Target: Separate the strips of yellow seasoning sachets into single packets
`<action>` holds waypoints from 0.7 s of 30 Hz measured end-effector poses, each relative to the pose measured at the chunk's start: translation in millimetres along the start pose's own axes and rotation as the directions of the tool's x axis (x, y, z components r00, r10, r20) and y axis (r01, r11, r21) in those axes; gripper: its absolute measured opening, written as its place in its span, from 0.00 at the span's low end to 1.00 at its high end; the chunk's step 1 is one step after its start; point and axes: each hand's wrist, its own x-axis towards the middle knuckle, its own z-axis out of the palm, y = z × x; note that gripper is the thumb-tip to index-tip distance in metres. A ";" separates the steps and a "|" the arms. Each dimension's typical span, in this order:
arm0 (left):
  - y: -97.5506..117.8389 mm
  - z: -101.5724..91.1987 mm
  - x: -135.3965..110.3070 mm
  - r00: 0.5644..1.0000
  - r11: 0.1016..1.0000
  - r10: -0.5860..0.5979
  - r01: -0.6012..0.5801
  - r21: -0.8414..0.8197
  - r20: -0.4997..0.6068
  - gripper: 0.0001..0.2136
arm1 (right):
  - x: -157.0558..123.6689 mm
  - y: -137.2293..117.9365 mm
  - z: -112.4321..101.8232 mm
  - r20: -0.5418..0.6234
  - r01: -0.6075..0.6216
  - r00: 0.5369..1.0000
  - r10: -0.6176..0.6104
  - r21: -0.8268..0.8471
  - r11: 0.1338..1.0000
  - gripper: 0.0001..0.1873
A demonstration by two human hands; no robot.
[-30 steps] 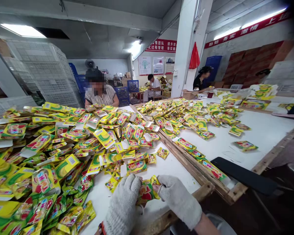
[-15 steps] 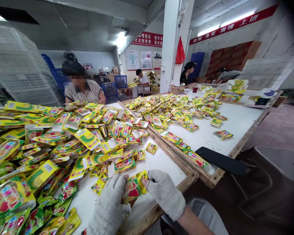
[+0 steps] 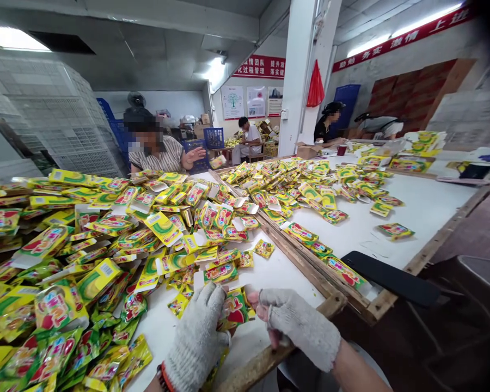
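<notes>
The white table (image 3: 412, 218) runs ahead, a heap of packets (image 3: 61, 305) at my ten o'clock; a yellow-green packet (image 3: 233, 311) stands lengthwise toward twelve between my hands; my left hand (image 3: 196, 337) presses one edge; my right hand (image 3: 298, 326) pinches the other.

Two hands in grey knit gloves, the left hand (image 3: 196, 337) and the right hand (image 3: 298, 321), meet on one yellow-and-red foil sachet (image 3: 233, 310). Farther off are four people: one person in a striped shirt (image 3: 155, 155), one person in a white shirt (image 3: 249, 139), one person in a dark top (image 3: 329, 130), and one bending person (image 3: 379, 125) at far right.
</notes>
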 end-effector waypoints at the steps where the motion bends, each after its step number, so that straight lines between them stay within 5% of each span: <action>1: -1.1 2.2 -0.9 0.999 0.999 0.037 -0.037 -0.034 -0.026 0.30 | -2.2 0.3 3.3 0.077 -0.019 0.997 0.012 0.093 0.996 0.19; 4: -4.6 6.4 -4.5 0.983 0.976 0.148 -0.164 -0.146 -0.113 0.27 | -3.4 -0.6 16.9 0.274 -0.039 0.961 -0.037 0.265 0.964 0.21; 6: -5.2 2.6 -5.3 0.980 0.951 0.164 -0.187 -0.245 -0.111 0.26 | -2.1 -1.6 22.6 0.283 -0.026 0.957 -0.056 0.277 0.960 0.21; 10: -1.7 -16.1 -0.4 0.995 0.781 -0.022 0.079 -0.619 0.100 0.26 | -0.4 4.0 19.3 0.099 -0.002 0.995 -0.004 0.055 0.998 0.22; 12: -0.6 -22.9 2.6 0.962 0.642 -0.083 0.251 -0.725 0.259 0.19 | 1.7 10.7 15.5 0.025 -0.001 1.000 0.003 -0.089 0.996 0.25; 14: -0.8 -25.8 3.1 0.931 0.593 -0.100 0.338 -0.731 0.350 0.15 | 5.5 17.4 14.4 0.010 -0.015 1.000 0.017 -0.180 0.983 0.25; 21: -17.3 -44.4 -18.5 0.930 0.594 -0.168 0.359 -0.719 0.326 0.14 | 17.8 20.5 12.2 -0.053 -0.001 0.999 -0.013 -0.243 0.970 0.10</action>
